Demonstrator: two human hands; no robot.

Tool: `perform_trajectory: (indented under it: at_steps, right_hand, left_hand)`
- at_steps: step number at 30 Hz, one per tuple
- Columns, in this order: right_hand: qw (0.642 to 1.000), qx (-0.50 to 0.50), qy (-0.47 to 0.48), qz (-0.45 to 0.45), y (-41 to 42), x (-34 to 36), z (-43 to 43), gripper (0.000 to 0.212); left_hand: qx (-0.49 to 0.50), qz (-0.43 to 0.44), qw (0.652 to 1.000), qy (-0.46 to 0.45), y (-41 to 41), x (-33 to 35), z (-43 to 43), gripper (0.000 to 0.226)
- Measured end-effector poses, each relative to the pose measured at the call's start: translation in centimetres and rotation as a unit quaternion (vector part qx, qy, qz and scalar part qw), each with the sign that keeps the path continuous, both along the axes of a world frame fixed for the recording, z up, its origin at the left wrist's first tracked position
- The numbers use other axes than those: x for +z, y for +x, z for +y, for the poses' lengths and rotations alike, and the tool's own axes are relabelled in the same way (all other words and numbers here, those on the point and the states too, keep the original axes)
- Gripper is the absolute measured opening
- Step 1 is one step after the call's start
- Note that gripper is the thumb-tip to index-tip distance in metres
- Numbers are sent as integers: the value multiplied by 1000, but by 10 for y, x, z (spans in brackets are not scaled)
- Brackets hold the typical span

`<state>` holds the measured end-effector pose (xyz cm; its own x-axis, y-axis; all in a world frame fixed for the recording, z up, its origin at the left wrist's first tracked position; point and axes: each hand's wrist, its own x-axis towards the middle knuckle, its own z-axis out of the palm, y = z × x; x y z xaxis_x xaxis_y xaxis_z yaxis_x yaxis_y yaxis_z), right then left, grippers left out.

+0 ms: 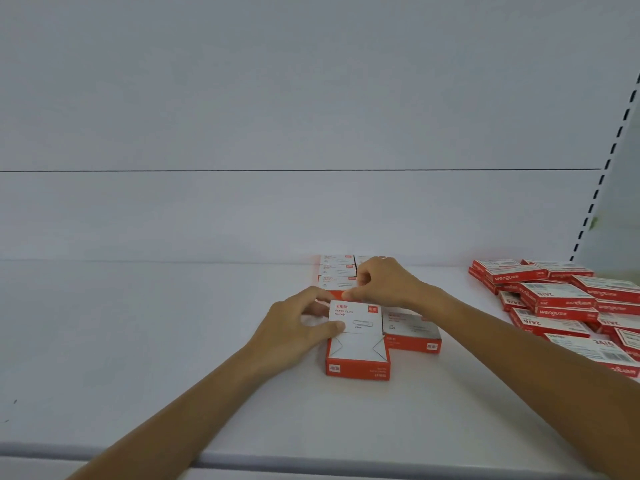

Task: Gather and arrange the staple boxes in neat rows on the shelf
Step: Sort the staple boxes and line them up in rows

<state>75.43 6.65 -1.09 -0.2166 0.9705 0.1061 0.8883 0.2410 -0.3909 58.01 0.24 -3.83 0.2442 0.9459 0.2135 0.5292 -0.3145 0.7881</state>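
Note:
A red and white box with an opened top flap lies at the middle of the white shelf. My left hand grips its left side, thumb on the white flap. My right hand pinches the flap's far edge. Behind it a row of three like boxes runs to the back wall. Another box lies just to the right, partly under my right wrist.
A loose heap of several flatter red and white staple boxes covers the shelf's right end, some upside down. A slotted upright rises at the far right. The shelf's front edge runs along the bottom.

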Motion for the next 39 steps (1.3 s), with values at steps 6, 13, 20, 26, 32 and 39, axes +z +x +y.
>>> perform_trajectory:
  at_steps: [6,13,20,26,32,39]
  right_hand:
    - [989,46,52,131,17,2,-15,29]
    - [978,105,54,170,18,2,-41,19]
    - [974,115,149,129,11,3,-46,56]
    - [969,120,180,120,20,6,-53,45]
    - [965,68,205,148,35,11,-52,49]
    - [963,40,214,157,43,10,-58,50]
  left_hand:
    - [-2,-44,999,20,0,4,-3,29]
    - [74,-175,982,23,-3,6,1,30]
    - [89,-285,953,-54,1,19,6,36]
    - [103,-285,953,-17,18,13,-5,24]
    - [83,-167,982,33,26,13,-21,21]
    - [6,-100,994,48,38,19,-39,27]
